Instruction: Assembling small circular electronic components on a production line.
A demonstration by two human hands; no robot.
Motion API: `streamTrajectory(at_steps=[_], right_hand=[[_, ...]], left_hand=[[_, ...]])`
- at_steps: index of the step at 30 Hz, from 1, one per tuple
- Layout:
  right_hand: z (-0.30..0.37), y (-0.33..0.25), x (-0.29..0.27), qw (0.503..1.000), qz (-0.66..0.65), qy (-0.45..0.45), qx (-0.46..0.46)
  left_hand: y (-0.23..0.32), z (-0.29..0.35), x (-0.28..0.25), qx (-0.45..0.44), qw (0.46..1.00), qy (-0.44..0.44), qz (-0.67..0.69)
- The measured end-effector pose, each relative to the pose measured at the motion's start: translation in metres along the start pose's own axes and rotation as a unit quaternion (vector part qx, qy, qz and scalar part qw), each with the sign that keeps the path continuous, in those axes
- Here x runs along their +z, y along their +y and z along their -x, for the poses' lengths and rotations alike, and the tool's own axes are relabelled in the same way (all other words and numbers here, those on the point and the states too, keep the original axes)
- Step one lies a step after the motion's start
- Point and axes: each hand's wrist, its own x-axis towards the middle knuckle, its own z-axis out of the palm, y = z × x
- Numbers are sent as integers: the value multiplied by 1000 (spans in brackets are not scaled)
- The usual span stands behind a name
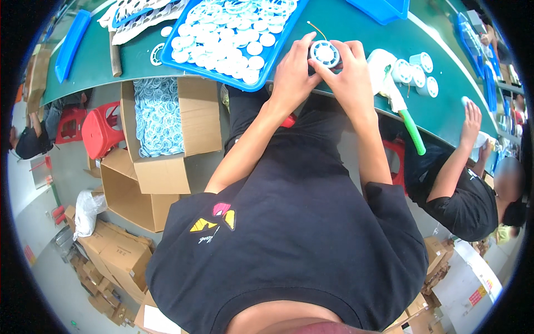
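My left hand [295, 75] and my right hand [350, 75] meet at the table's near edge, with fingers closed around one round white spool [325, 54]. Its flat end faces up and shows a spoked ring around a light centre. A thin orange wire sticks up beside it. To the left of my hands lies a blue tray [258, 83] full of white discs [222, 47] and pale rings. At the right, several similar white spools [427, 86] stand together, next to a green-handled tool [411, 132] with a white cloth-like wrapping.
Below the green table [133, 36], at left, an open cardboard box [203, 119] holds many pale blue rings [158, 117]. Red stools [102, 131] stand farther left. A co-worker [467, 189] works at the right with a raised hand. A wooden-handled tool [115, 58] lies at the back left.
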Motion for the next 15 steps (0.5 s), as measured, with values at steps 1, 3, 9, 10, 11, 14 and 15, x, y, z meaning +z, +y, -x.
streamTrajectory(at_steps=[1,3,9,10,11,14,15], right_hand=[[0,0,0,1000,-1,-1,2],[1,1,0,1000,-3,-2,5],[2,4,6,1000,8,3,17],[3,5,7,1000,11,4,21],[4,4,6,1000,15,5,26],[8,-1,1,999,24,3,22],[11,-1,-4,999,2,18,29]], left_hand=[[-1,-1,0,7,1000,-1,-7],[-1,0,0,15,1000,-2,-14],[5,1,0,24,1000,-1,-13],[6,2,2,36,999,7,-11],[8,2,4,47,999,15,-7],[10,2,7,19,1000,17,-10],[10,2,5,14,1000,22,-7]])
